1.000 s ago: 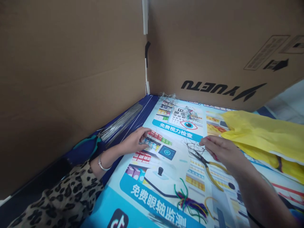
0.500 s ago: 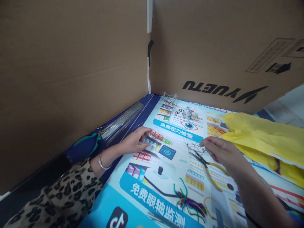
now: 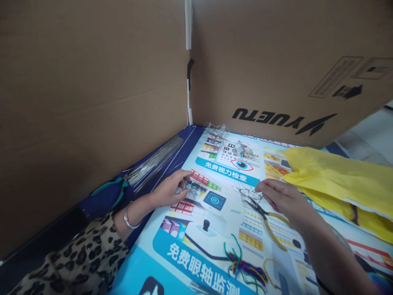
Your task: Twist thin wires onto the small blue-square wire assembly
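Yellow-handled metal pliers [image 3: 265, 214] beside tangled silver wire [image 3: 247, 190].
Right hand [image 3: 282, 201] at its edge, left hand [image 3: 168, 189] half-curled; cannot tell what fingers [image 3: 266, 187] grip.

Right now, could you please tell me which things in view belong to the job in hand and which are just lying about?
Likely in the job:
thin tangled metal wire by the right hand
yellow-handled metal pliers
straight silvery wire bundle

Apparently just lying about:
yellow fabric-like sheet
multicoloured yarn bundle with green ends
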The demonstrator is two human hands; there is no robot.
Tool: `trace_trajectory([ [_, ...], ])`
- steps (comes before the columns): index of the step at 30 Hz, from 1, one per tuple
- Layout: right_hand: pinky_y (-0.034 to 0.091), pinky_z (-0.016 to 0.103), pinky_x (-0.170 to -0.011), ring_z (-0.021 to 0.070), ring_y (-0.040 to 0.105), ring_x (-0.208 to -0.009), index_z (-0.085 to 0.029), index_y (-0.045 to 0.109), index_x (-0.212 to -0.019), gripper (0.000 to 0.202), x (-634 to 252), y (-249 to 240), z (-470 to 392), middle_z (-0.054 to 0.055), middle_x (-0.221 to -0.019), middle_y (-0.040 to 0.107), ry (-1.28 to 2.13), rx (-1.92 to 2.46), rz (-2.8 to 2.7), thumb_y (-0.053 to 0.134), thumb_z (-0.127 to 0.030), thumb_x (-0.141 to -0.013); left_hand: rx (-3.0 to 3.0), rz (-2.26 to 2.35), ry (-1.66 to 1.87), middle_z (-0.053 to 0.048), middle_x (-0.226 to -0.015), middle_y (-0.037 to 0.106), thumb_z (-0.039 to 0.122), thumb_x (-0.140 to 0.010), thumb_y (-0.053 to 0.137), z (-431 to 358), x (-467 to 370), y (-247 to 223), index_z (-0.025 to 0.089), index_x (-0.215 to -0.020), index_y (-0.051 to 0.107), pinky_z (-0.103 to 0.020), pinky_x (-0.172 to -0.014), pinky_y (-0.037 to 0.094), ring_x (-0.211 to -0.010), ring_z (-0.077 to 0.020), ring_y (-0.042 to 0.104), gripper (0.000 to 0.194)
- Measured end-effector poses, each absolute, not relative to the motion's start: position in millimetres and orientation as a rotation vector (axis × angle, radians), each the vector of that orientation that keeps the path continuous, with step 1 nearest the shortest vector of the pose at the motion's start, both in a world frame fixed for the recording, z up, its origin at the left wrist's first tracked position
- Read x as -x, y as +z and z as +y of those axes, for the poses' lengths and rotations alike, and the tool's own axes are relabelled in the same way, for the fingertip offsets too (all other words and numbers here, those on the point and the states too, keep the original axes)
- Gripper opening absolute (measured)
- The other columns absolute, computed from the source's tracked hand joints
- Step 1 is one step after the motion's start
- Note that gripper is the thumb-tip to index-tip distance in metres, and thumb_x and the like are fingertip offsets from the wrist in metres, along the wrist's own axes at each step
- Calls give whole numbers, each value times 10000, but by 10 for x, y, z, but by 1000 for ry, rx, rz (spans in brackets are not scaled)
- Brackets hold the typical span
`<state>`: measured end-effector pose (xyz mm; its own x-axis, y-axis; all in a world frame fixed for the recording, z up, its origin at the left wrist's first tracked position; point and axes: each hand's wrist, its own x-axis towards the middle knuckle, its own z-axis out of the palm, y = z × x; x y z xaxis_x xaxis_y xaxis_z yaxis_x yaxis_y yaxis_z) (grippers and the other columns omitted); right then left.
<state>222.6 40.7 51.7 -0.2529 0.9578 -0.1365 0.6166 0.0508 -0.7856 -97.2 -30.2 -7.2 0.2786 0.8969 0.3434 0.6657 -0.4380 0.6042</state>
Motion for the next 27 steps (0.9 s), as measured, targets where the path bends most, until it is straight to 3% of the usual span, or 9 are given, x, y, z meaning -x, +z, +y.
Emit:
trace_trajectory([
  [11,271,224,-434,100,342,-466,-179,618,-688,317,-2212,529,402,-30,-488,415,1003,1542,-1958,529,-473,-768,-2331,1243,1090,-57,-1019,502,80,-771,509,-334,1017,-142,220,-1148,432,-249,-663,481,-729,-102,518,410],
  [17,291,223,-457,102,356,-484,-182,612,-693,321,-2209,521,391,-29,-507,432,1022,1542,-1960,528,-481,-775,-2454,1208,991,-74,-1054,501,82,-821,478,-374,1035,-112,235,-1156,488,-287,-813,483,-983,-163,533,368],
  [22,306,223,-460,108,370,-495,-177,615,-668,338,-2202,521,388,-23,-512,438,991,1536,-1962,534,-491,-759,-2602,1221,902,-78,-1061,498,96,-837,462,-400,1056,-96,235,-1120,536,-256,-740,488,-889,-144,559,324],
  [27,304,221,-451,105,365,-488,-173,629,-693,337,-2211,508,394,-24,-510,435,1015,1537,-1941,537,-491,-757,-2649,1219,887,-74,-1051,535,105,-838,471,-404,1035,-79,234,-1128,519,-258,-751,496,-927,-155,572,321],
])
